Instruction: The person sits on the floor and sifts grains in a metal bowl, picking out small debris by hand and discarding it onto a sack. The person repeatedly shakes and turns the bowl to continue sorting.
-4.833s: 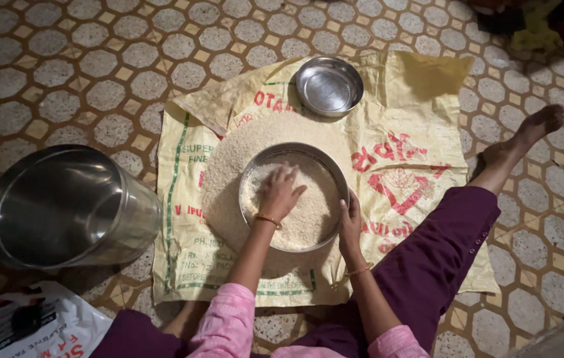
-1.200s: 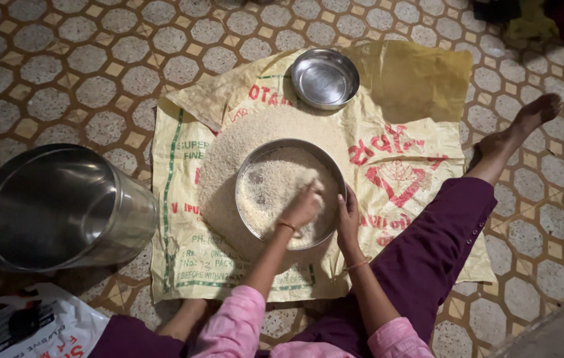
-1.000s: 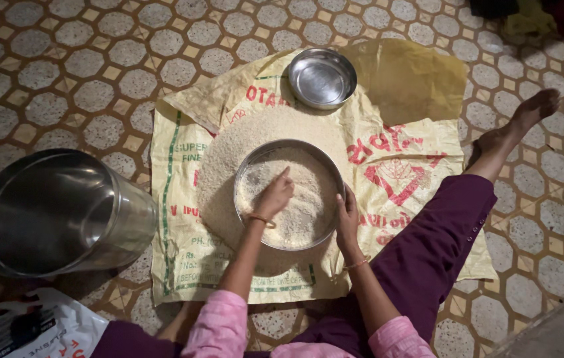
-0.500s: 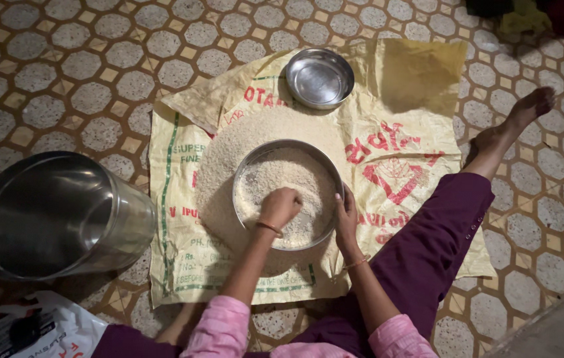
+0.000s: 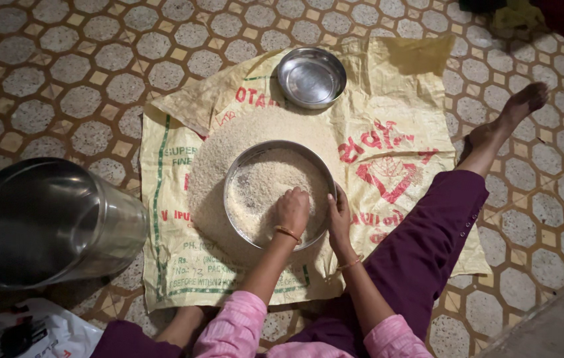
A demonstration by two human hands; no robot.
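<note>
Steel sieve of grain worked on a floor sack

Tiled floor (image 5: 56,73) in hexagon pattern spreads on all sides, with bare tiles at the top and left. On it lies a yellow printed sack (image 5: 401,119), spread flat, one corner folded over at the upper left. A big steel drum (image 5: 43,222) lies on its side left of the sack, its open mouth facing the camera, close to the sack's left edge. A purple trouser leg (image 5: 434,225) stretches across the sack's right side and closes that flank. In the middle of the sack sits a mound of sifted grain (image 5: 209,179), and on it a round steel sieve (image 5: 235,172), mouth upward, holding more grain. A small steel bowl (image 5: 311,77) stands upright beyond it, apart from the mound. The left hand (image 5: 293,209) is curled into the grain inside the sieve, fingers bent down; whether it grips any I cannot tell. The right hand (image 5: 338,215) clasps the sieve's near right rim.
</note>
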